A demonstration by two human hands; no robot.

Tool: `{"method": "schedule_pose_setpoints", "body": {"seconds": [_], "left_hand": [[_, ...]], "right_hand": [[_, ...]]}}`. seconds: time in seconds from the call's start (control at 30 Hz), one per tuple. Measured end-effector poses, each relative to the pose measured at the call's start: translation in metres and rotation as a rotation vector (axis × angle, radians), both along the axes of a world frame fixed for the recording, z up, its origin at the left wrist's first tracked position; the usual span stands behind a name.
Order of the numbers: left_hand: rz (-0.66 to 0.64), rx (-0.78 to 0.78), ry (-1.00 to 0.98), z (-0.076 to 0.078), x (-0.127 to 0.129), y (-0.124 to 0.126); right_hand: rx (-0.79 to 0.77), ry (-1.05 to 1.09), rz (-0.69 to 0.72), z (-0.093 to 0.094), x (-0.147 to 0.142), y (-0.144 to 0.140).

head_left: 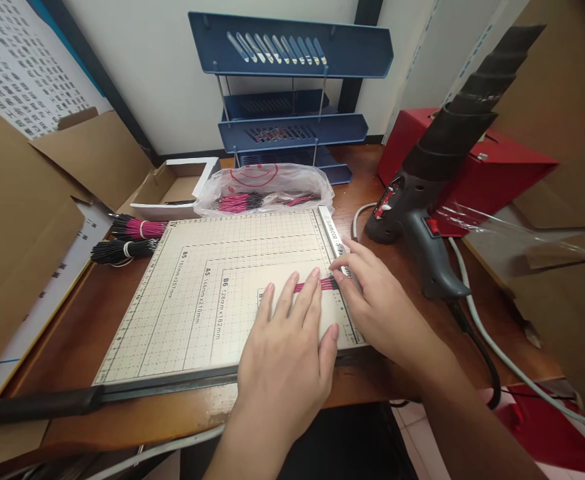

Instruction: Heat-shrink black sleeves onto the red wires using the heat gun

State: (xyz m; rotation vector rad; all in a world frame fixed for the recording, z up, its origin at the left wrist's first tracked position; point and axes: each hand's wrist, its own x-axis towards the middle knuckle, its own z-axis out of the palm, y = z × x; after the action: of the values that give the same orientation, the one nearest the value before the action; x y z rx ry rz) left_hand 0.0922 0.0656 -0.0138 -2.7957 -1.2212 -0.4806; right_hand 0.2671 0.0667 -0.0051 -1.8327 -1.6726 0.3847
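Head view: your left hand [287, 347] lies flat, palm down and fingers spread, on the cutter board [197, 300], pinning a small bunch of pink wires [317, 285] against the grid. The grip there is not closed round anything; it is a flat press, with the fingertips on the bunch. Your right hand [377, 300] comes in from the right side, thumb and forefinger narrowed at the dark ends of the wires, right up against the ruler rail [333, 241] along the board's right edge. Whether those fingers truly pinch the ends or only touch them, you cannot tell from here.

The wires look thin, light and limp, so they will likely splay or roll if you lift the pressure; hold them flat across the middle and guide them by the ends, kept together as one bunch.

The cutter's blade arm [122, 393] lies along the near edge of the board. More bundles [132, 239], pink and black, sit on the desk [372, 193] at the board's far left corner, and a clear bag [265, 188] behind the board holds others. A heat gun [422, 207] stands just right of the board, in front of a red box [492, 167]. A blue tray rack [292, 100] stands at the back
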Motion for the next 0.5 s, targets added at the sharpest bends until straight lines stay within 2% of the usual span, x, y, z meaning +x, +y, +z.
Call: {"method": "schedule_pose_setpoints", "body": {"seconds": [0.13, 0.5], "left_hand": [[-0.001, -0.003, 0.005, 0.0, -0.0007, -0.0011], [-0.008, -0.001, -0.01, 0.0001, -0.0001, -0.0011]], "right_hand": [[-0.06, -0.021, -0.013, 0.0025, -0.0037, 0.0011], [-0.029, 0.053, -0.015, 0.0021, -0.0034, -0.0015]]}}
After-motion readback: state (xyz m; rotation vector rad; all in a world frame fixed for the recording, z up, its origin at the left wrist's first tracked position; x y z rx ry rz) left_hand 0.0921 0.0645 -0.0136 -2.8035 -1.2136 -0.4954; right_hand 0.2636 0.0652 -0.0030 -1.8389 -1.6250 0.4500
